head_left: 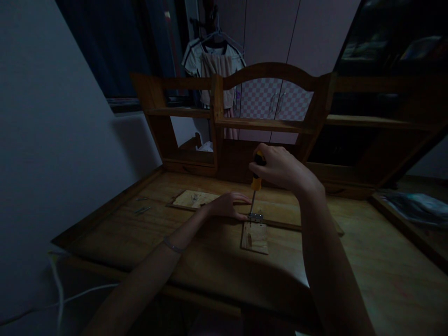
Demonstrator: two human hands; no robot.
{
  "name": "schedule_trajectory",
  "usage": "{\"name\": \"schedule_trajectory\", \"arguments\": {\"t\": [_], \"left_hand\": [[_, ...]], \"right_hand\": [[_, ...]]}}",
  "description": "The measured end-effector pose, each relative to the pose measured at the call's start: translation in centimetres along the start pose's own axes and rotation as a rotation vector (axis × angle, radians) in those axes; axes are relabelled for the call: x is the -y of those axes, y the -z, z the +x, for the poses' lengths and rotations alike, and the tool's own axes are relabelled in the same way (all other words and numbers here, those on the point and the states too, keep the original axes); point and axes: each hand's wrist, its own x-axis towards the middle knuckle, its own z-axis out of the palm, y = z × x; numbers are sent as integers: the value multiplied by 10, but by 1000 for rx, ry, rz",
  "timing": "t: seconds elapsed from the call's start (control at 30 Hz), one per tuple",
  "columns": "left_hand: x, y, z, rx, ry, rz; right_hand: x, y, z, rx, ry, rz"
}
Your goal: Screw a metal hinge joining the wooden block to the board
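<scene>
Tabletop (pixel 367 247) of honey-brown wood spreads across the lower view, and a brown wooden shelf unit (pixel 271 123) with an arched top rail stands along its far side. A long, flat, pale-brown wooden board (pixel 283 212) lies on the tabletop, running sideways behind the hands.

The right hand (pixel 280 165) is raised above the board, its fingers wrapped firmly around the handle of a yellow-and-black screwdriver (pixel 256 183) with a slim metal shaft. The left hand (pixel 226 205) lies low on the long board, fingers spread, thumb and forefinger apart on either side of the screwdriver's tip; whether they pinch anything small there I cannot tell.

The screwdriver stands nearly upright, slightly tilted. A small, squarish, pale wooden board (pixel 256 238) with dark stains lies against the long board's near edge. Where the 2 boards meet sits a silver rectangular metal hinge (pixel 257 217), right under the tip.

The fastening looks partway along: the hinge is positioned at the joint and the screwdriver is on it, but tightening seems unfinished. How many screws are seated is too small and dim to tell. A few thin silvery metal pieces (pixel 143 210) lie well apart at left, unused.
</scene>
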Motion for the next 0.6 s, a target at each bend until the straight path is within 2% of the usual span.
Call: {"name": "schedule_trajectory", "arguments": {"t": [0.6], "left_hand": [[-2, 0, 0, -2, 5, 13]], "right_hand": [[3, 2, -1, 36, -15, 53]]}}
